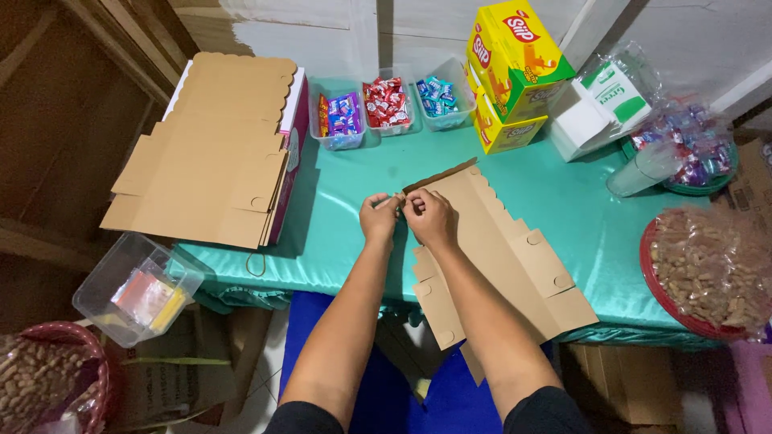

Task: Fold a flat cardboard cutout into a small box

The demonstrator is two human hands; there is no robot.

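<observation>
Two bare hands, left hand [379, 217] and right hand [429, 217], pinch the near corner of a flat, unfolded cardboard box blank [503, 253], each grip pressed onto its scalloped edge. Matte brown, die-cut with round tabs, it lies on the glossy teal worktop [346, 217], overhanging the front edge, beside a stack of similar blanks [213, 153].

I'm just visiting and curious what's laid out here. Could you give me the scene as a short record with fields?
Left hand: pinching the near corner of a flat brown cardboard box blank
Right hand: pinching the same corner, beside the left hand
Surface: table with teal cloth
Left of hands: stack of box blanks
Back row: three clear tubs of wrapped sweets; yellow cartons
Right edge: red basket of bagged snacks
Lower left: clear tub off the table
</observation>
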